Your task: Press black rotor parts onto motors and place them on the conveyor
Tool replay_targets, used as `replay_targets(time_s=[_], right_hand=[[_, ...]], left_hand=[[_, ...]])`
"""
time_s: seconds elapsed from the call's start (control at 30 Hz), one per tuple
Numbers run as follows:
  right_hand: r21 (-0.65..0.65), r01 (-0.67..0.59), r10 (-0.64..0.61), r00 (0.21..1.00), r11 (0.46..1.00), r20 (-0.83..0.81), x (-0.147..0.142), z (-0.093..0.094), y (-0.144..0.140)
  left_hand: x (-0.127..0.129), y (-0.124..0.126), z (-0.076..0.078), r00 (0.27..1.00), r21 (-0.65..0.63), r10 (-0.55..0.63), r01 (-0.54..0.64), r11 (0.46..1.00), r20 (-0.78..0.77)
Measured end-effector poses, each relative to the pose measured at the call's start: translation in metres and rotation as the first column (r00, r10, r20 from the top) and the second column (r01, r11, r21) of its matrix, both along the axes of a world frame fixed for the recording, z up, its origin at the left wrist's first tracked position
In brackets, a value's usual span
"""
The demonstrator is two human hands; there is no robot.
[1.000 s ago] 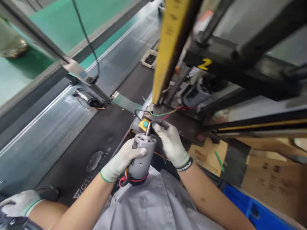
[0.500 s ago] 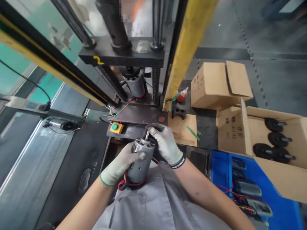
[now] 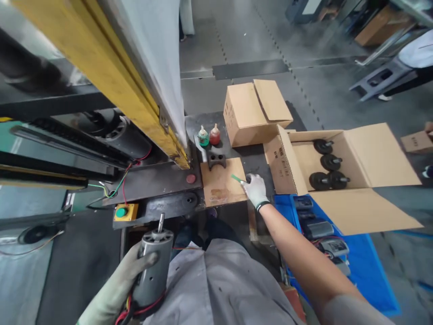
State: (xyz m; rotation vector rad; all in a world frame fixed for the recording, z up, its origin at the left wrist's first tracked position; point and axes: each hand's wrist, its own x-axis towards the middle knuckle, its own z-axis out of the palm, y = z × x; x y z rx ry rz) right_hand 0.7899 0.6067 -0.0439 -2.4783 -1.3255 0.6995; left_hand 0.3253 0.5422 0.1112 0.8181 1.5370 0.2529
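My left hand (image 3: 130,272), in a pale glove, is wrapped round a grey electric motor (image 3: 154,266) close to my body. The motor's metal shaft points up, and red and yellow wires hang at its base. My right hand (image 3: 256,190), also gloved, reaches over the bench with its fingers closed on the near end of a thin green strip (image 3: 236,178). Under the strip is a flat cardboard sheet (image 3: 219,184). A dark metal block (image 3: 217,161) with two holes sits at the sheet's back edge.
Behind the block stand a green bottle (image 3: 203,136) and a red bottle (image 3: 214,135). An open carton (image 3: 281,167) holds several black wheel-like parts; a blue bin (image 3: 363,266) holds more motors. At left, a press has another motor (image 3: 130,142) in it, near a green button (image 3: 121,212).
My right hand has left the motor's shaft and moved right to grip the green strip. The left hand still holds the motor, now lower and further left. The view has swung right.
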Motion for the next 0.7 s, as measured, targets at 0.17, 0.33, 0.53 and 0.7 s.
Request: replay_targets(time_s=[0.17,0.33,0.53,0.7], right_hand=[[-0.089,-0.049,0.050,0.999,0.995,0.000,0.007,-0.030,0.006],[-0.075,-0.065,0.054,0.987,0.995,-0.149,0.020,-0.016,0.008],[0.104,0.178,-0.048,0.687,0.978,-0.725,-0.022,0.005,-0.031],[0.029,0.292,-0.125,0.496,0.956,-0.859,-0.065,-0.011,-0.049]], left_hand=[[-0.014,-0.015,-0.018,0.999,-0.033,-0.009,0.008,0.999,-0.037],[-0.005,-0.015,-0.018,0.997,-0.088,0.056,-0.060,0.994,-0.044],[0.020,-0.002,-0.012,0.997,-0.112,0.069,-0.066,0.992,0.019],[0.031,0.003,-0.018,0.989,-0.170,0.050,-0.026,0.985,0.140]])
